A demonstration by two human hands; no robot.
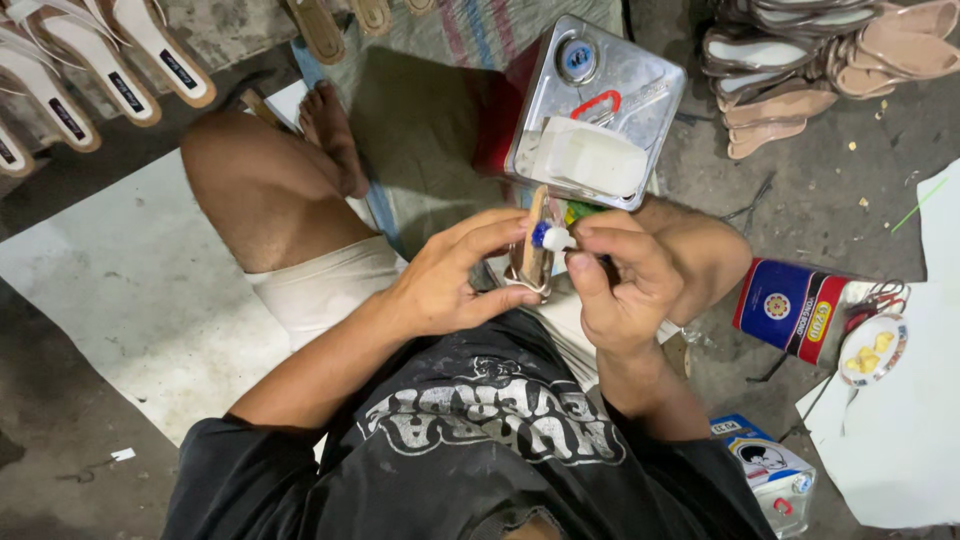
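We've got our left hand (445, 285) wrapped around the sandal (534, 255) just below the metal tin (597, 110), right hand (620, 285) pinching a small glue tube (552, 238) at it; sandal looks light and bendy, so gripping its edges seems best.

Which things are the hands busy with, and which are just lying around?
In hand:
left hand holding a sandal
right hand pinching a small white tube with a blue cap

Lying about:
square metal can
white sandals in a row
pile of tan sandals
red and blue tin
small dish of yellow bits
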